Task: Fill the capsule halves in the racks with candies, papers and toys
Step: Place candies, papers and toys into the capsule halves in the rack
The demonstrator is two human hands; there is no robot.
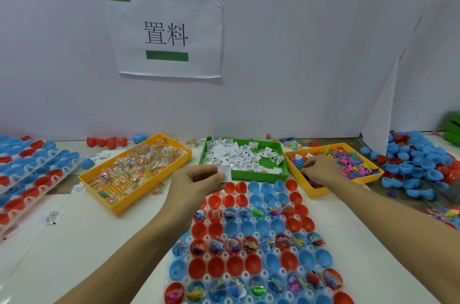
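Work table (74,241), white top, backed by a wall carrying a printed sign (166,34). Centre front: capsule rack (251,236), red and blue halves open-side up; alternate rows already hold contents, the rows between them look bare, probably the matching caps. Spare racks (27,174) are stacked at far left; a loose capsule pile (418,166) lies at far right, both within reach for restocking.

Three supply trays fan along the rack's far edge, so each reach is short: candy tray (134,169) left, paper tray (244,156) middle, toy tray (333,166) right.

Left hand (199,181) hovers over the rack's far rows, thumb and fingers pinching a folded paper (225,172), apparently ready to drop. Right hand (321,169) is down in the toy tray, fingers curled among the pieces; whether it has one, I cannot tell.
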